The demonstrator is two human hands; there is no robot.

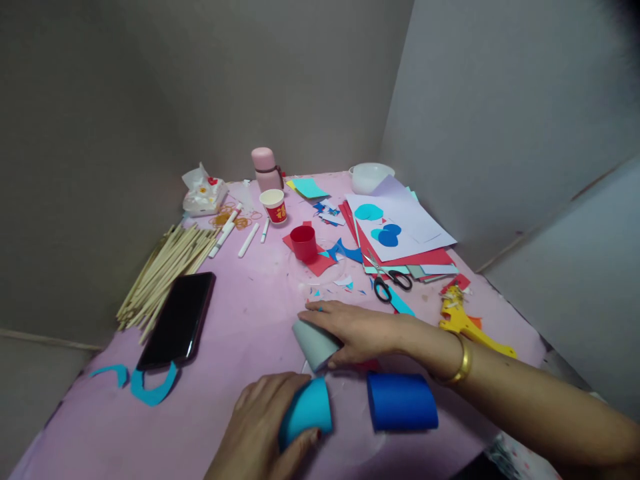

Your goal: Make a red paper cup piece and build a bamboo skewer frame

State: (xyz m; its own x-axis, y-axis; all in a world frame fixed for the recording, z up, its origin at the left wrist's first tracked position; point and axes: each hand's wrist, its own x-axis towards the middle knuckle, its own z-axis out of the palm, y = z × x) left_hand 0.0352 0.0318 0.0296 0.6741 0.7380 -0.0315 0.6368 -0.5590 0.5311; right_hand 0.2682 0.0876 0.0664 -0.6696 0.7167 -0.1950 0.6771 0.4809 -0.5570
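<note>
My left hand (273, 423) is wrapped round a light blue paper tube (311, 413) lying at the table's near edge. Just beyond it, my right hand (357, 330) grips a pale grey paper tube (316, 343), fingers over its top and thumb on the near side. A dark blue paper tube (403, 402) lies on its side below my right forearm, touched by neither hand. A clear round disc, partly hidden, is under the tubes. Beyond my right hand stands a red cup-shaped piece (304, 244) on red paper (323, 265).
Scissors (385, 280) and a yellow glue gun (465, 320) lie right, near stacked paper (415, 227). Left are a phone (177, 320), wooden sticks (170, 267) and light blue scraps (154, 387). A paper cup (274, 206), pink flask (265, 170) and white bowl (371, 177) stand at the back.
</note>
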